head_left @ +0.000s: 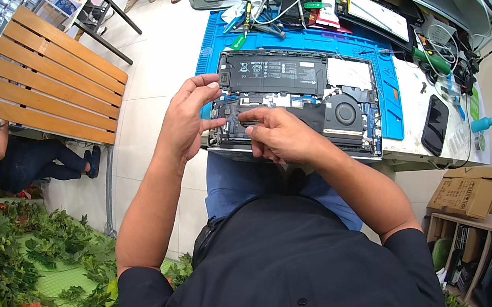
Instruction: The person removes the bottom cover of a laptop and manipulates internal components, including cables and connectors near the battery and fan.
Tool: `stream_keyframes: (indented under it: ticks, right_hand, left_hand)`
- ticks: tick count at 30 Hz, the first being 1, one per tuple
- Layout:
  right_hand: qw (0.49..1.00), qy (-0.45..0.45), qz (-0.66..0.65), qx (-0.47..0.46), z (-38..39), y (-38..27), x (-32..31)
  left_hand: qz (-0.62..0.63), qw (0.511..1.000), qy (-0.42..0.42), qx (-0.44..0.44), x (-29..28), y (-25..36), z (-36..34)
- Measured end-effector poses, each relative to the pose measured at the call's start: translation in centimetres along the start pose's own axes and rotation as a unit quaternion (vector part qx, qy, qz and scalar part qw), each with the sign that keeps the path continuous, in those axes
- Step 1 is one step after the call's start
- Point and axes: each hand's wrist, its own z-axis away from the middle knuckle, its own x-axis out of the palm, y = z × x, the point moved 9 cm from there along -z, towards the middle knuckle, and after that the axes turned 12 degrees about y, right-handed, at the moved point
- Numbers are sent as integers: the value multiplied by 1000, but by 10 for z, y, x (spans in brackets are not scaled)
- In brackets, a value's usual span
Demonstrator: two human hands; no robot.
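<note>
An opened laptop [316, 101] lies with its inside facing up, its near edge over the front of the bench. Its black battery [275, 75] runs along the far side, and a round cooling fan [344, 114] sits at the right. My left hand [187, 116] is at the laptop's left edge, thumb and fingers spread apart, with nothing visible between them. My right hand [282, 135] reaches over the near left part of the laptop. Its index finger points left onto the inner parts near my left thumb, while the other fingers curl in. No tool shows in either hand.
Under the laptop is a blue work mat [391, 115]. Behind it crowd cables, tools and a white tube [328, 6]. A black phone [435, 125] and a teal bottle [484, 124] lie right. A cardboard box [467, 193] tops a shelf. Left, a person [2, 153] sits by slatted wood.
</note>
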Motion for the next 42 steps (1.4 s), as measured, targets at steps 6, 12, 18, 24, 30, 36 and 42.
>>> stream_keyframes:
  ticks: [6, 12, 18, 24, 30, 36, 42]
  right_hand:
    - [980, 65, 130, -137, -7, -11, -3]
    - [856, 170, 348, -343, 2, -46, 10]
    - [818, 175, 420, -353, -11, -46, 20]
    - [827, 162, 407, -351, -27, -50, 20]
    - [824, 156, 402, -367, -40, -54, 21]
    - [823, 163, 406, -363, -39, -56, 22]
    - [822, 177, 403, -362, -41, -54, 21]
  left_hand:
    - [73, 997, 19, -30, -13, -8, -9]
    - [151, 987, 20, -58, -27, -25, -20]
    - [197, 978, 25, -66, -30, -30, -18]
    - [250, 965, 32, -77, -35, -38, -17]
    - [190, 981, 37, -2, -42, -26, -13]
    - [30, 994, 46, 91, -58, -13, -3]
    - [-253, 955, 15, 151, -47, -31, 5]
